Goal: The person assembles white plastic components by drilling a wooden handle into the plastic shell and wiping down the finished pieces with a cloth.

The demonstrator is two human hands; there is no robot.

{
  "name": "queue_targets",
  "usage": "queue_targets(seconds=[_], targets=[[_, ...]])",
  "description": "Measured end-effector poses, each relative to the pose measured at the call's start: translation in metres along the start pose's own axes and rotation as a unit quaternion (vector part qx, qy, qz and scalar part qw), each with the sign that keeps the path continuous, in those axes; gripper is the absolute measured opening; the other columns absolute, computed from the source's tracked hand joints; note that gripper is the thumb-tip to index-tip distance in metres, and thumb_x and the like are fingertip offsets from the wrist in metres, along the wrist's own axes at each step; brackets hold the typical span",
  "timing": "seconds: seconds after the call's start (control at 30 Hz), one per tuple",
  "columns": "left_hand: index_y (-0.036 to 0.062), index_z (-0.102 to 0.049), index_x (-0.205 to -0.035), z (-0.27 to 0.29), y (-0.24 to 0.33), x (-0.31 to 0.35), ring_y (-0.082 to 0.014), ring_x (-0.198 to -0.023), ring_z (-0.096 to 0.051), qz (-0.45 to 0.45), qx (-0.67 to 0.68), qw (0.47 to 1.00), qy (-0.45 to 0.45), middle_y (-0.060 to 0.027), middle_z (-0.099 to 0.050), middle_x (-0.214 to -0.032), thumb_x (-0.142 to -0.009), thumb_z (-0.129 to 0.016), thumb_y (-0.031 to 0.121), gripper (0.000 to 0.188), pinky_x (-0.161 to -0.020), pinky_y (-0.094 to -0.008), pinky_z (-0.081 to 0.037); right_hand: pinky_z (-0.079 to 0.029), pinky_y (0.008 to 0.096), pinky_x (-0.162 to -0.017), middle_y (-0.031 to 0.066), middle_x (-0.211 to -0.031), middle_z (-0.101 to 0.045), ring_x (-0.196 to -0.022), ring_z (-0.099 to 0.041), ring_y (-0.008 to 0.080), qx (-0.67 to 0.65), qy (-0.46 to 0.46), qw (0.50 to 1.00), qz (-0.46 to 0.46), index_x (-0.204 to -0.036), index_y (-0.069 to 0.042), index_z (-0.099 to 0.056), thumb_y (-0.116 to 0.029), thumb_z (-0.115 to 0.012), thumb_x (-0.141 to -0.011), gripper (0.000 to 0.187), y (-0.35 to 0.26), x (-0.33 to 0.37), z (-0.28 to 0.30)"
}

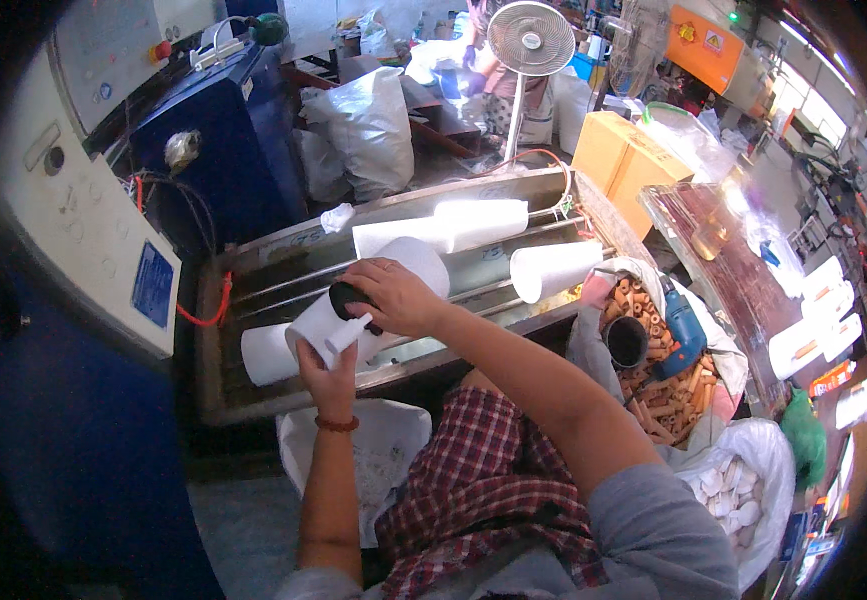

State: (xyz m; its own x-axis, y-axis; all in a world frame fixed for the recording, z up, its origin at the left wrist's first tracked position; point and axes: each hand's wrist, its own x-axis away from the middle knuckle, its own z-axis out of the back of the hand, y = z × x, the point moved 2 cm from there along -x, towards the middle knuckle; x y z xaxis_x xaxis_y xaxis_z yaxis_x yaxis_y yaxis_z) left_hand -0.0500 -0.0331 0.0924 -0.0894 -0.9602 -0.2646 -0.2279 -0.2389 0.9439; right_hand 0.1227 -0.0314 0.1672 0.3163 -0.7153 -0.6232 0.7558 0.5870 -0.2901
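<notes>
My left hand (pixel 329 378), a reddish beaded band at its wrist, is closed round a white cylinder (pixel 313 318) tilted over the trough. A narrow white tube (pixel 347 336) stands out at the thumb side of that hand. My right hand (pixel 393 296) reaches across from the right, its fingers curled over a round black piece (pixel 351 300) held against the cylinder's upper side. What the black piece is does not show. Behind my right hand lies a larger white cylinder (pixel 417 262); another white cylinder (pixel 265 354) rests left of my left hand.
Metal rods run along the long trough (pixel 283 408), with more white cylinders (pixel 555 270) across them. A sack of small orange-brown tubes (pixel 693 395) holds a blue power drill (pixel 683 335). Below sits a white basin (pixel 383 430); a machine panel (pixel 93 220) stands left, a fan (pixel 530 40) behind.
</notes>
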Motion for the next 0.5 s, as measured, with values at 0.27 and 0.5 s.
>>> queue_targets(seconds=[0.27,0.5], targets=[[0.0002,-0.046,-0.112,-0.019,-0.005,0.025,-0.0221,-0.105,-0.055,-0.062,-0.132,0.988,-0.047,-0.0128,-0.056,-0.112,-0.07,-0.077,0.013,0.053,-0.091,-0.0361,-0.043,-0.047,0.0456,-0.081,0.0214,-0.094,-0.064,-0.089,-0.061,0.0385,-0.032,-0.122,0.939,-0.321,-0.094,-0.004,-0.064,-0.042,-0.051,-0.086,0.041,0.051,-0.007,0.008],[-0.0008,-0.044,-0.119,-0.014,0.014,0.037,-0.0238,-0.108,-0.053,-0.04,-0.07,0.996,0.046,-0.014,-0.054,-0.115,-0.075,-0.073,0.009,0.053,-0.095,-0.0375,-0.041,-0.046,0.0449,-0.084,0.0214,-0.095,-0.065,-0.092,-0.06,0.0385,0.011,-0.122,0.923,-0.365,-0.092,-0.002,-0.067,-0.045,-0.05,-0.087,0.047,0.059,0.008,0.031]])
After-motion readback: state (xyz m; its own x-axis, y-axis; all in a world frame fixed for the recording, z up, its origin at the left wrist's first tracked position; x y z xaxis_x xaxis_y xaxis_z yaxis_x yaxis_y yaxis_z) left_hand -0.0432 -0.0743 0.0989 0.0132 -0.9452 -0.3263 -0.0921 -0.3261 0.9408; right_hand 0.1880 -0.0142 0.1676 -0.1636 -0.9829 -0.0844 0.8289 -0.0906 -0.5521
